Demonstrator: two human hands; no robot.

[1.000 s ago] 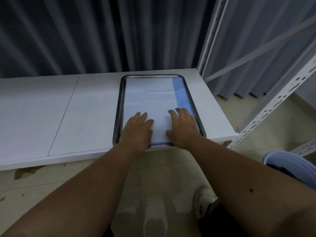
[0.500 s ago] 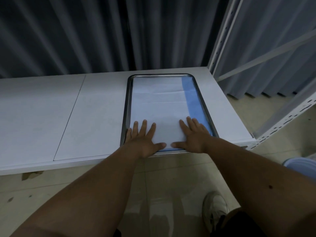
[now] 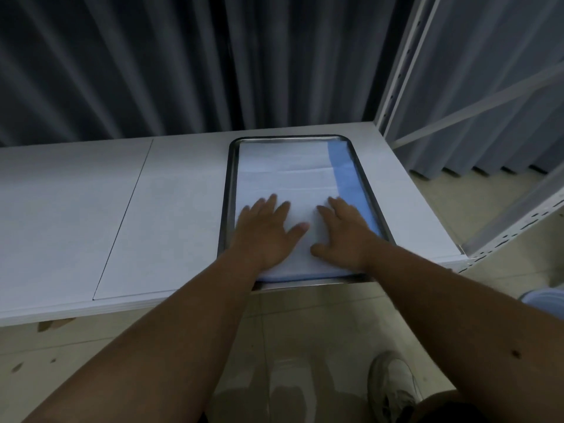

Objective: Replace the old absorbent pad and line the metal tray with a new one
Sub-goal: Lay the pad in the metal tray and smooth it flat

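White absorbent padding (image 3: 287,175) is seen laid flat inside the metal tray (image 3: 227,190), which sits on the white shelf (image 3: 76,209) at its right end, with the near rim jutting slightly past the shelf edge. A blue strip (image 3: 346,175) of the pad is exposed along the right side, and faint fold creases are visible across the far half. Both hands are pressed palm-down on the near half of the pad, the left hand (image 3: 265,232) and the right hand (image 3: 345,233) set side by side, with fingers extended and spread rather than curled around anything. The task is judged to be nearly finished: the new pad appears to be in place, and only smoothing and seating at the edges seems left. Whether the old pad has been disposed of cannot be confirmed; a pale container (image 3: 541,299) is cut off at the right edge and its contents are not shown. The near corners of the pad are hidden under the wrists, so their fit cannot be told. Some blur is noted at the fingertips.
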